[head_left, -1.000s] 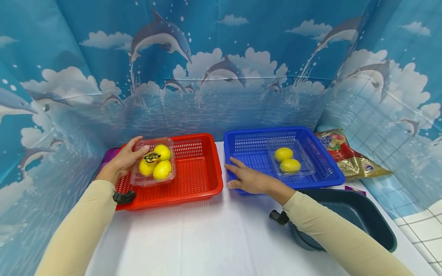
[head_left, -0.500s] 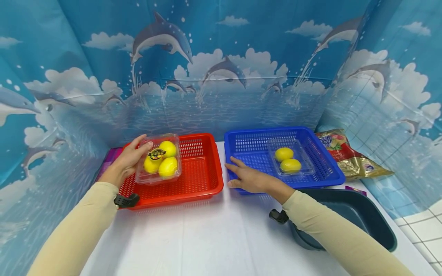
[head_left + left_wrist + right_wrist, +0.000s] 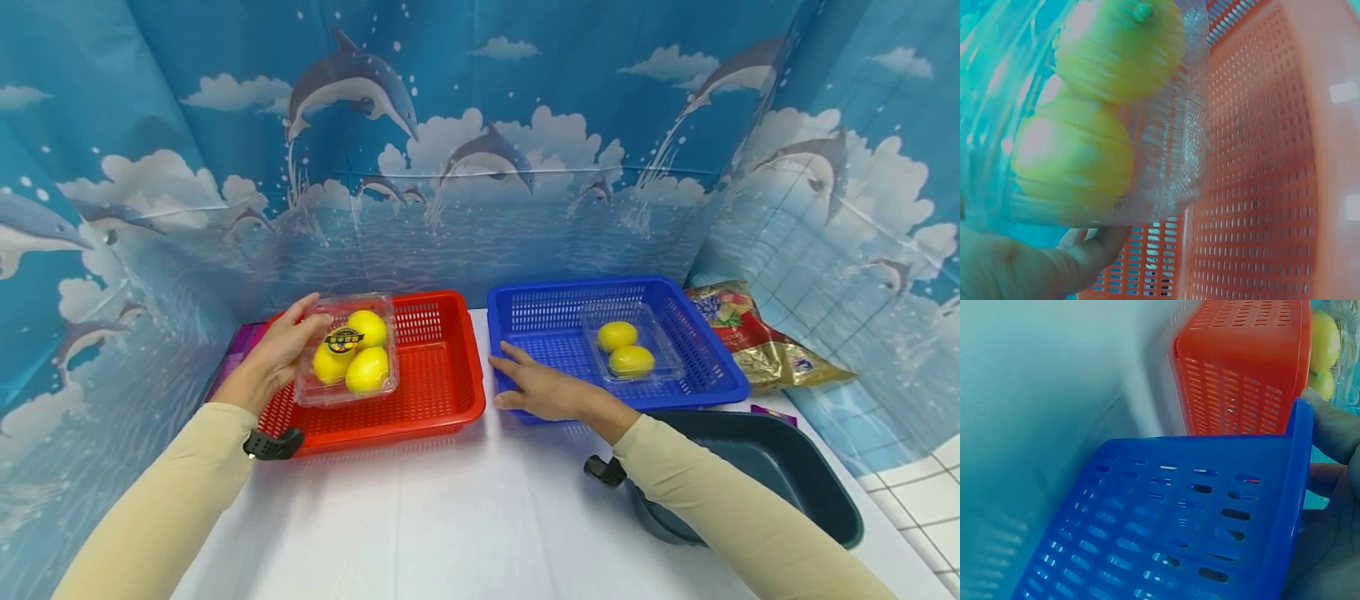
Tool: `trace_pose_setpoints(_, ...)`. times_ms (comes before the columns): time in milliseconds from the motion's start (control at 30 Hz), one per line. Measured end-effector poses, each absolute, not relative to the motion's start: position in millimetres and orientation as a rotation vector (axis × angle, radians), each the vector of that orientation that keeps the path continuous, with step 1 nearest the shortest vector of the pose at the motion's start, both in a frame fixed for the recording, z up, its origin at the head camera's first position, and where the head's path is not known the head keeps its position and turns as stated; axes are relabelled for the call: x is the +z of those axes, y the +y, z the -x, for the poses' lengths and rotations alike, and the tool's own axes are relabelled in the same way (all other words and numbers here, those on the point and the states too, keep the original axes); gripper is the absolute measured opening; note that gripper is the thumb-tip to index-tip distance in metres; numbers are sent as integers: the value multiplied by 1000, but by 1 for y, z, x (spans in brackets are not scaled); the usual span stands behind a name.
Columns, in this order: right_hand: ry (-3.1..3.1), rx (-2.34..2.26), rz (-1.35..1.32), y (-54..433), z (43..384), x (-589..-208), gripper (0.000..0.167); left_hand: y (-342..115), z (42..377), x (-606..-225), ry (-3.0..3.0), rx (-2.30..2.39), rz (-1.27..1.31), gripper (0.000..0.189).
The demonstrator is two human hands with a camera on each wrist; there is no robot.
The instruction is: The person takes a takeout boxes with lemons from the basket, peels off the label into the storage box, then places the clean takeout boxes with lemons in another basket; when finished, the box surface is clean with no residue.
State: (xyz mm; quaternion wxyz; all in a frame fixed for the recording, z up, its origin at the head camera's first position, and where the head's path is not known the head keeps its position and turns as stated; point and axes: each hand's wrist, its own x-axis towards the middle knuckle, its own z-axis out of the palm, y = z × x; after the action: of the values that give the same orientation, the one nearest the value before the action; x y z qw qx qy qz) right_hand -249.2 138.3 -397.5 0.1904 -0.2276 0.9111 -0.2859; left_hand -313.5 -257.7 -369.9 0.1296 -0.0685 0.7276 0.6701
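My left hand grips a clear plastic clamshell box by its left side, thumb over the lid. Three lemons and a black-and-gold label show through it. In the left wrist view the box is tilted over the red basket. My right hand rests with spread fingers on the left rim of the blue basket. From the right wrist view, fingertips lie right at that blue rim. A second clear box with two lemons sits inside the blue basket.
The red basket stands left of the blue one on a white table. A dark green tub is at front right, partly under my right forearm. Behind it lies a red-and-gold snack bag. A purple package shows at far left.
My left hand has moved slightly right with the box of lemons, mostly in the first half second. My right hand has stayed on the blue basket's rim.
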Motion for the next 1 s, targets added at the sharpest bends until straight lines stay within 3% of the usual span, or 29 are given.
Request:
trace_pose_setpoints(467,2552,-808,649,137,249,-399,77,-248,291,-362,1949,2106,87,81)
trace_pose_setpoints(1000,2550,-821,622,137,251,-398,79,-220,252,-358,1957,2259,80,65)
